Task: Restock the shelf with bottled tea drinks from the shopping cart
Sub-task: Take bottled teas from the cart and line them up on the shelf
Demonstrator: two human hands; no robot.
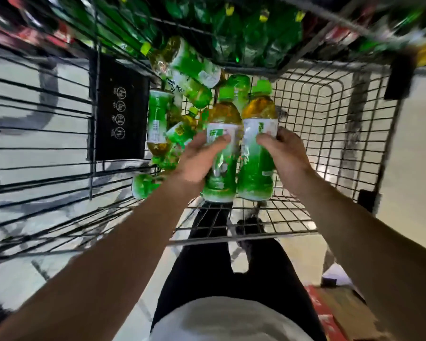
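- You are wearing a white top (228, 318), showing as a pale rounded shape at the bottom of the view.
- You are wearing black trousers (221, 274), plain, with no markings showing.
- You are wearing dark shoes (250, 227), blurred behind the cart's wire.
- Both forearms are showing bare, with no sleeves, watch or gloves.

The single head-worn camera looked steeply down and forward into the wire shopping cart (312, 114) from close above its near rim. Beyond the cart's far rim, its wide-angle view reached blurred shelf bottles (244, 38).
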